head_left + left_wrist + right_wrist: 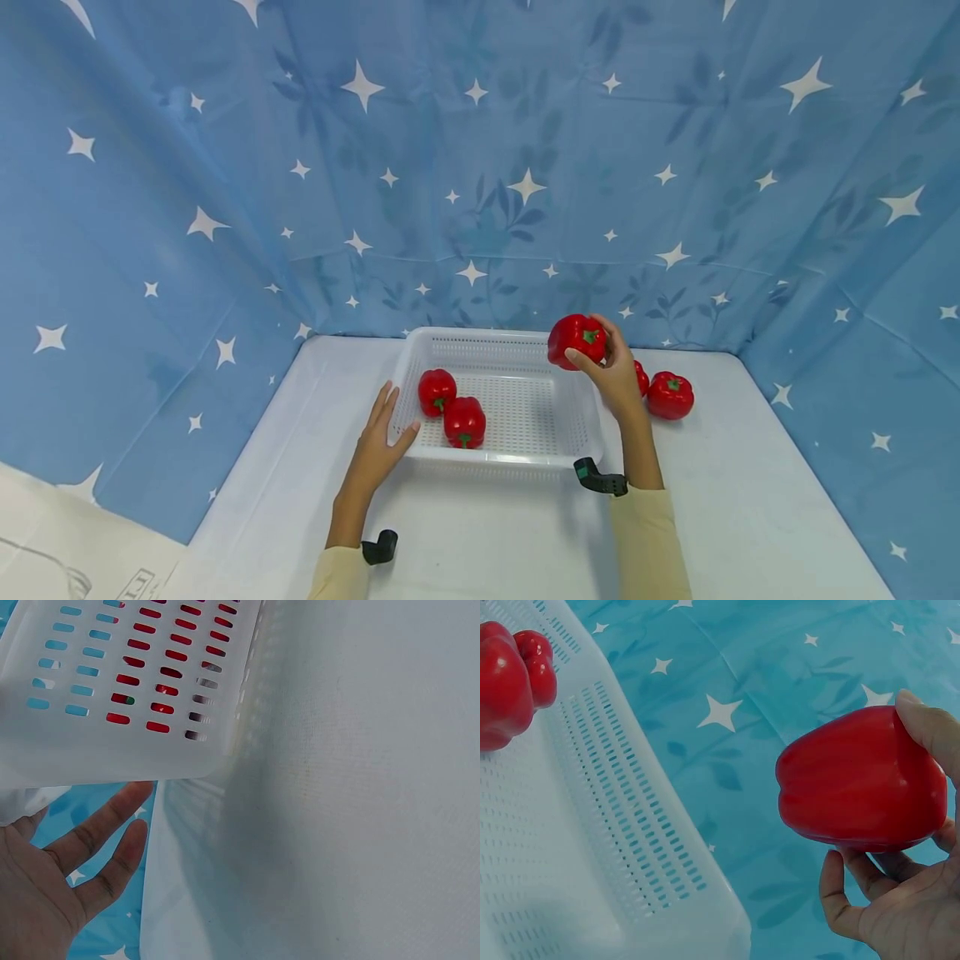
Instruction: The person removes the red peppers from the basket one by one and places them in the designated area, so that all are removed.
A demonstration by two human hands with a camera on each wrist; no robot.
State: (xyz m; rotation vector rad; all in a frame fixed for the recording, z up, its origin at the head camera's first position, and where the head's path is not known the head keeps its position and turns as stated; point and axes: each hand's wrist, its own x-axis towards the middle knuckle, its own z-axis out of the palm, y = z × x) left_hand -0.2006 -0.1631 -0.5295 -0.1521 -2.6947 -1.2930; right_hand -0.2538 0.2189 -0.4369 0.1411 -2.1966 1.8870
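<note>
In the head view, my right hand [617, 377] grips a red bell pepper [570, 340] with a green stem, above the far right corner of a white plastic basket [517, 459]. In the right wrist view, thumb and fingers wrap the stem end of that bell pepper [859, 780]. My left hand [375, 450] is at the basket's left side, its fingers spread and fairly straight; in the left wrist view the fingertips are by the rim. Inside the basket, towards the left, two red bell peppers [437, 392] [465, 422] lie against each other.
Right of the basket, a red bell pepper [670, 395] sits on the white table [487, 533], with another [641, 377] partly hidden behind my right wrist. A blue curtain [480, 167] with white stars stands behind the table and along both sides.
</note>
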